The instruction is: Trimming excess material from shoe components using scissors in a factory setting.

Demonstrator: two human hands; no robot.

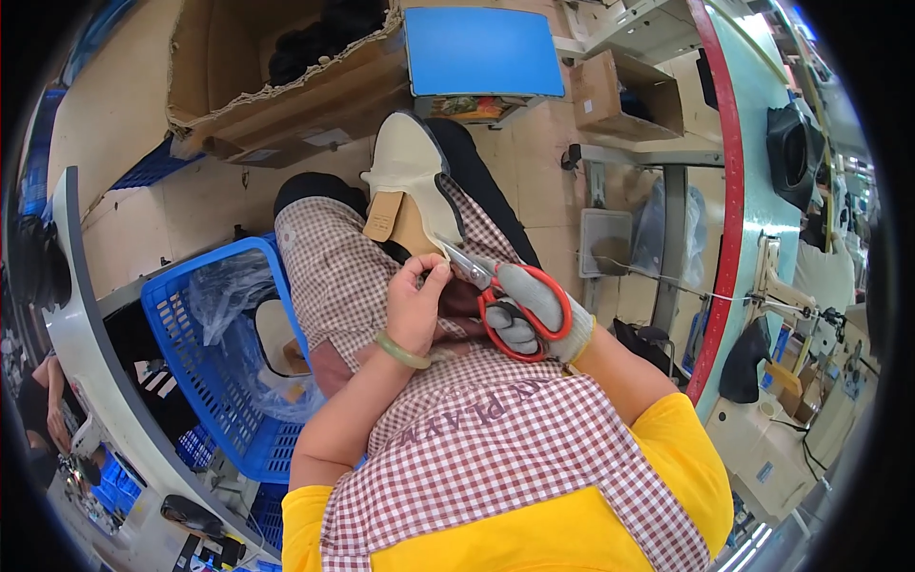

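In the head view, the bare left hand [415,303] pinches the near edge of a cream shoe piece with a dark rim [429,195]. It lies over the person's legs, toe pointing away. The right hand [538,319], in a grey-and-white knit glove, grips big metal scissors with red handles [493,283]. Their blades are right beside the left fingertips.

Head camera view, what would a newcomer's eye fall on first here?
Probably the red-handled scissors in the gloved right hand, their tips at the near end of a cream shoe above the picture's centre. Beside them, the bare left hand pinches at that end. Next come the bright blue panel beyond the shoe and the blue plastic basket at left.
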